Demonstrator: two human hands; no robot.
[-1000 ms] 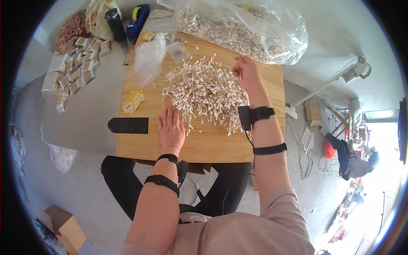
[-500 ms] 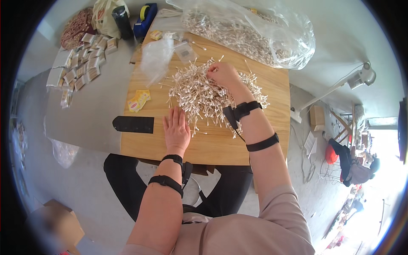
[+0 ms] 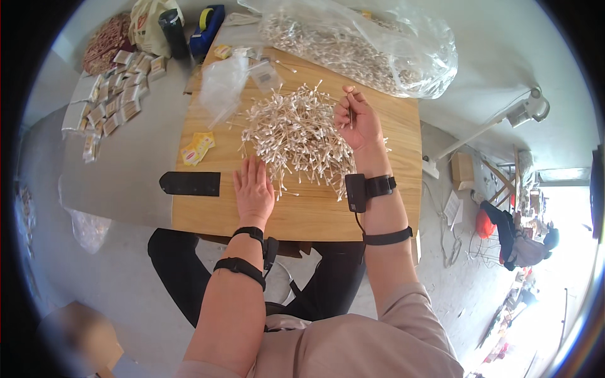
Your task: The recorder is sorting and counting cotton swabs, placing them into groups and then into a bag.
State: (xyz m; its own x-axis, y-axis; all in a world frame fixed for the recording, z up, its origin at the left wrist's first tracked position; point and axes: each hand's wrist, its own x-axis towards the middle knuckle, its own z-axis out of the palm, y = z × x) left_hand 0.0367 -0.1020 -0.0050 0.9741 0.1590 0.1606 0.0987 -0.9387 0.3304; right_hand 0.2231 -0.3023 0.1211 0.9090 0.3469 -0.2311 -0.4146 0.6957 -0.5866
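Note:
A large loose heap of cotton swabs with white tips covers the middle of the wooden table. At the heap's near left edge, my left hand lies flat on the wood, its fingers stretched out and holding nothing. My right hand is at the right side of the heap, palm turned up and fingers curled. A thin stick, which looks like a cotton swab, shows between its thumb and fingers. Whether more swabs are inside the curled fingers is hidden.
A big clear bag of swabs lies along the far edge. Left of the heap are clear plastic bags, yellow cards and a black strip. Small packs, a dark tumbler and a blue tape dispenser stand farther left.
My right hand has come off the far side of the heap, moved right and turned palm up with a thin stick in its fingers. My left hand stays flat in about the same place.

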